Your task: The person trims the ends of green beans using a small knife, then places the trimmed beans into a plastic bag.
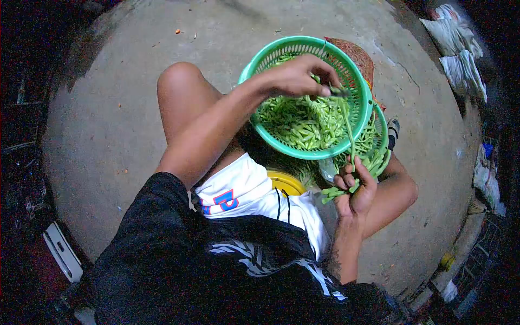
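Observation:
My left hand (306, 76) is over the round green basket (297, 153), its fingers closed around something small and dark, blurred at the fingertips. Beneath it lies a heap of cut green bean pieces (309, 127). A long green bean (349, 127) runs up from my right hand (356, 187) to the fingertips of my left hand. My right hand, below the basket's right side, is closed around several long beans. A second green basket (384, 127) shows partly under the first, with more long beans at its edge.
Behind the baskets is a reddish mesh sack (355, 57). A yellow round container (287, 183) sits between my legs, near a clear plastic bag (328, 169). White sacks (463, 73) lie at the far right, and a white object (62, 252) at the lower left.

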